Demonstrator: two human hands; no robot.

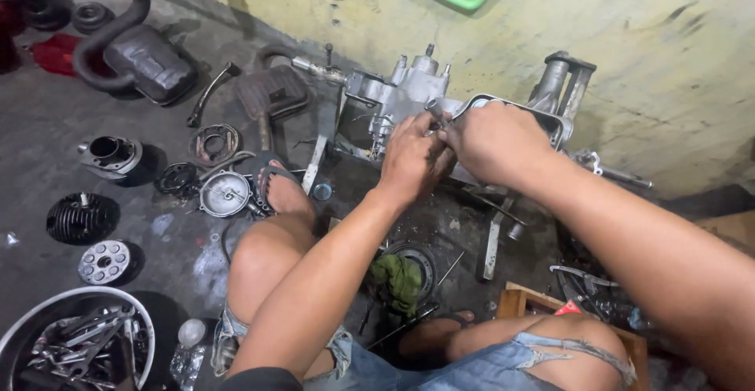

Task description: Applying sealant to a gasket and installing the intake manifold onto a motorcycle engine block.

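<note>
A silver engine casing point(405, 88) stands on a metal frame against the wall. Both my hands meet at its front edge. My left hand point(410, 159) is closed around a thin metal tool point(435, 112) whose round end sticks up between the hands. My right hand point(497, 141) is closed too, pressed against the casing's open rim point(554, 123); what its fingers hold is hidden. My bare knees and a sandalled foot point(281, 190) sit below the casing.
Engine parts lie on the floor at left: a black exhaust point(138, 57), a finned cylinder point(79, 218), a round cover point(224, 194), a perforated disc point(104, 262). A white basin of wrenches point(79, 344) sits bottom left. A green rag point(399, 281) lies between my legs.
</note>
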